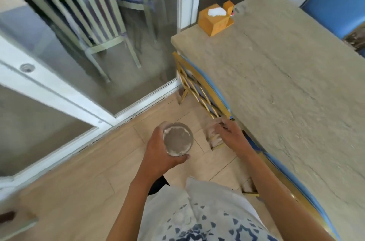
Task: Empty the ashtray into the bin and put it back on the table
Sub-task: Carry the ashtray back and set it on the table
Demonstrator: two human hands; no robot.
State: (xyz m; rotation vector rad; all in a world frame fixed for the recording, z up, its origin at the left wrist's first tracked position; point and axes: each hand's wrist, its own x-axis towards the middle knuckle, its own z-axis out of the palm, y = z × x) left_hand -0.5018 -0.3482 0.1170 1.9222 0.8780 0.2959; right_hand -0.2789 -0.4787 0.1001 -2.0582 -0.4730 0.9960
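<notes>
My left hand (161, 153) holds a round clear glass ashtray (178, 139) over the wooden floor, fingers wrapped around its left and lower rim. Grey ash residue coats the inside of the ashtray. My right hand (230, 133) hovers to the right of the ashtray with its fingers apart and nothing in it, close to the table's left edge. The table (292, 83), with a rough beige-grey top, runs along the right side. No bin is in view.
An orange tissue box (215, 19) stands at the table's far left corner. Blue chairs with gold frames (203, 86) are tucked along the table's left side, and another blue chair (335, 6) is at the far right. Glass sliding doors (88, 47) fill the left.
</notes>
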